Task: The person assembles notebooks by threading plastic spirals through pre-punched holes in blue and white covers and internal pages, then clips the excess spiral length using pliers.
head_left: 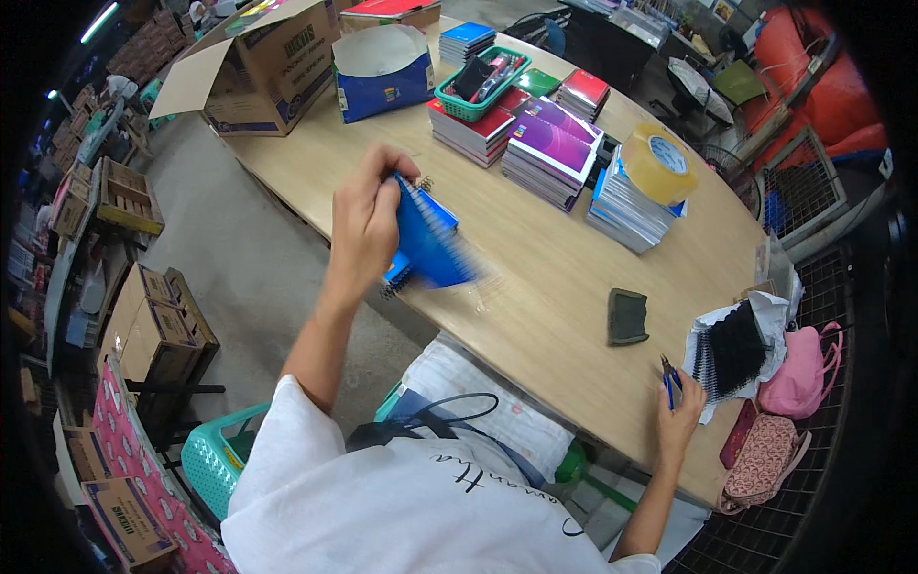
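Observation:
My left hand [368,215] is closed on a blue spiral notebook [428,249], gripping it by its upper end above the table's near left edge. Motion smears the notebook's lower part. Under it, more blue spiral-bound notebooks [397,271] lie at the edge, partly hidden. At the right, my right hand [681,419] is wrapped round small blue-handled pliers [669,383], their tips pointing up and away. Beside that hand, a heap of black spiral coils [734,349] rests on white wrapping. A dark, curved-sided block [627,318] lies left of the coils.
Across the table [535,287] stand stacks of purple notebooks [550,153] and red notebooks [473,129], a green basket [484,84] and a big tape roll [660,165] on another stack. Cartons [277,67] stand far left. Pink bags [798,373] lie at the right edge.

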Action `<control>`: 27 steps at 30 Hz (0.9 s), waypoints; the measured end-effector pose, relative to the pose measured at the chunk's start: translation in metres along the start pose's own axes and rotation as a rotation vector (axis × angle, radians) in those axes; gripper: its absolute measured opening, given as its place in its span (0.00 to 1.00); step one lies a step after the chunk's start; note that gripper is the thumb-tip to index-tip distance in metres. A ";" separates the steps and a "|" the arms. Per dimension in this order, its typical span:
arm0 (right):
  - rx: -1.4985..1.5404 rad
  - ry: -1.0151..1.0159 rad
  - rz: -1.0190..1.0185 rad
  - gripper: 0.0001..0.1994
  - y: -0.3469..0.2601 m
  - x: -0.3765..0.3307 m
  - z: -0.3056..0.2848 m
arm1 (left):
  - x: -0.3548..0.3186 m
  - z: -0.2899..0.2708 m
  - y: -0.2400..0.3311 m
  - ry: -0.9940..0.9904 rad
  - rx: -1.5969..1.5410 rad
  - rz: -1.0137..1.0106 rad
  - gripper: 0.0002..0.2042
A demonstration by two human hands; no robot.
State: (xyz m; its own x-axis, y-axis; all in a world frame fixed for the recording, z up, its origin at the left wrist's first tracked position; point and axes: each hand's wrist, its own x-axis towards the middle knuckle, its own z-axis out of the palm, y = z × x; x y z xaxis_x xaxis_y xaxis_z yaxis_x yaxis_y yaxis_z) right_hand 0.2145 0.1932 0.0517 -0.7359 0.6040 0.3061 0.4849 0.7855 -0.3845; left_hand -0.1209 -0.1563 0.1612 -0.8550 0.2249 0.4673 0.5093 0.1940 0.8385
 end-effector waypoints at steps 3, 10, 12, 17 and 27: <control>-0.072 -0.005 -0.018 0.19 0.015 -0.008 0.023 | 0.040 -0.004 -0.042 -0.449 0.308 0.444 0.07; -0.165 0.187 0.000 0.19 -0.011 -0.007 0.026 | 0.044 0.044 -0.090 -0.982 0.538 0.461 0.04; -0.157 0.213 -0.017 0.18 -0.013 -0.001 0.022 | 0.043 0.050 -0.107 -0.914 0.483 0.544 0.04; 0.100 0.304 -0.053 0.21 -0.064 0.019 0.023 | 0.038 0.045 -0.118 -0.534 0.412 0.528 0.08; 1.228 -0.107 0.178 0.36 -0.315 0.050 0.216 | 0.025 -0.027 -0.182 -0.692 -0.106 -0.340 0.32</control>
State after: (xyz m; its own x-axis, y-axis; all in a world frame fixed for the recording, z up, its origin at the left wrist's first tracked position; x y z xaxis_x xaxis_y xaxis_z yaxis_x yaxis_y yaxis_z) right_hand -0.0772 -0.0529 -0.0005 -0.7684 0.6294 0.1161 -0.1384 0.0137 -0.9903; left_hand -0.2374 -0.2121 0.0280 -0.6891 0.7211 -0.0722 0.1886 0.2747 0.9428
